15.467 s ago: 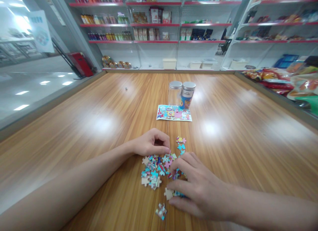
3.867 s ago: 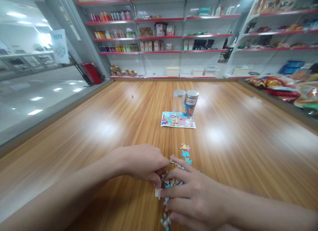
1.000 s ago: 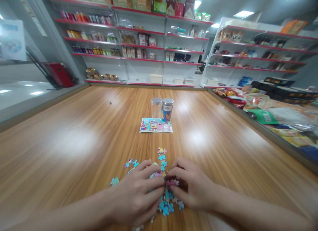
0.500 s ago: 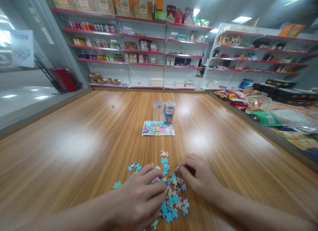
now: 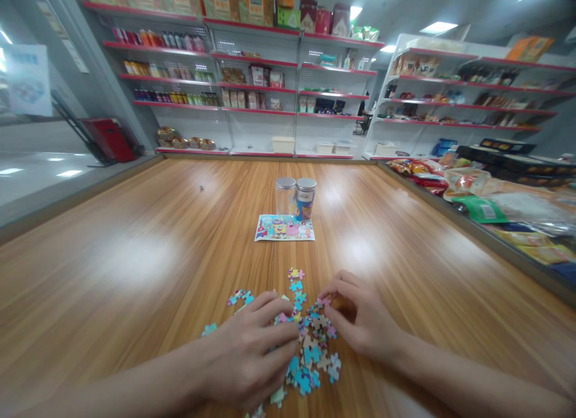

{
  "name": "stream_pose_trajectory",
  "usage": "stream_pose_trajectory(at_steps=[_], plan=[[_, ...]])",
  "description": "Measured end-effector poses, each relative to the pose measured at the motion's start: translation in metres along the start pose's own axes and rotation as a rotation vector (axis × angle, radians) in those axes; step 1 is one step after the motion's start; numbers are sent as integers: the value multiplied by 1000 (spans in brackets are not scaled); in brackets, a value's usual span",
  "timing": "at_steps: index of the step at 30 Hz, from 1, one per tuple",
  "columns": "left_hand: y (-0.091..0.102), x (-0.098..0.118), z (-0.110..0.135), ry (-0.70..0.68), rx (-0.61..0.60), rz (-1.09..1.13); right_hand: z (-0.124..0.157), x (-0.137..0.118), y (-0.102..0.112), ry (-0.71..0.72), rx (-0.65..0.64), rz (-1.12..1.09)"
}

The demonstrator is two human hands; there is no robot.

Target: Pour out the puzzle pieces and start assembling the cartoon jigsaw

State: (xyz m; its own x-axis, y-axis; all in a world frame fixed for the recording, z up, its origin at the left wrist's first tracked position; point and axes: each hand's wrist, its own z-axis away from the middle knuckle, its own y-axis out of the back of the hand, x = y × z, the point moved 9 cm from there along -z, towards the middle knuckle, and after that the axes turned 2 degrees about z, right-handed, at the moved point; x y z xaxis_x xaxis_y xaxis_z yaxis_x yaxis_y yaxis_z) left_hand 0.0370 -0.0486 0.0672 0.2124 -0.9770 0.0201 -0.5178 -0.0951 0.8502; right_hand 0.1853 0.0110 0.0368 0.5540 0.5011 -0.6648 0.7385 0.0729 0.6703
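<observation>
A loose heap of jigsaw puzzle pieces (image 5: pixel 305 379), blue, pink, tan and yellow, lies on the wooden table between my hands. My left hand (image 5: pixel 254 349) is over the heap's left side with its fingers curled down. Its thumb and the undersides of its fingers are hidden, so whatever they hold does not show. At the heap's upper right, my right hand (image 5: pixel 360 313) pinches a pink puzzle piece (image 5: pixel 324 301) between thumb and fingers. A short line of blue pieces (image 5: pixel 297 286) runs away from the heap to a yellow-and-pink cluster (image 5: pixel 296 273).
Beyond the pieces lies a cartoon picture sheet (image 5: pixel 285 231). Behind it stand a clear jar (image 5: pixel 285 199) and a blue-labelled jar (image 5: pixel 305 201), both with silver lids. Packaged goods (image 5: pixel 479 208) line the table's right edge. Stocked shelves (image 5: pixel 256 109) rise behind the table (image 5: pixel 148 226).
The pink piece at my right fingertips now shows more fully. My left hand stays over the heap with little movement. The whole view has shifted slightly.
</observation>
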Motion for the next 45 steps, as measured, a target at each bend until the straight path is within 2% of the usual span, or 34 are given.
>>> stream_pose_trajectory(at_steps=[3,6,17,24,27,30,33,39,42,45], plan=[[0,-2,1,10,4,-6,1,-13,-3,85,-84,17],[-1,-6,1,32,-5,4,1,-17,-6,105,-130,59],[-6,-10,1,57,-63,124,-1,-16,-8,105,-168,33],[-4,-6,-2,21,-25,143,-3,-11,-7,91,-183,-50],[-3,-5,-2,5,-15,142,-5,3,-5,9,-127,-107],[-3,-5,-2,9,-16,139,-6,23,4,-132,32,-74],[-3,-6,-3,19,-33,157,-6,28,9,-153,120,2],[-3,-6,-3,28,-34,179,-3,8,6,-26,65,56],[-5,-7,-3,36,-54,182,2,-17,6,178,40,74],[-7,-8,-3,43,-81,184,12,-43,-8,422,-105,151]])
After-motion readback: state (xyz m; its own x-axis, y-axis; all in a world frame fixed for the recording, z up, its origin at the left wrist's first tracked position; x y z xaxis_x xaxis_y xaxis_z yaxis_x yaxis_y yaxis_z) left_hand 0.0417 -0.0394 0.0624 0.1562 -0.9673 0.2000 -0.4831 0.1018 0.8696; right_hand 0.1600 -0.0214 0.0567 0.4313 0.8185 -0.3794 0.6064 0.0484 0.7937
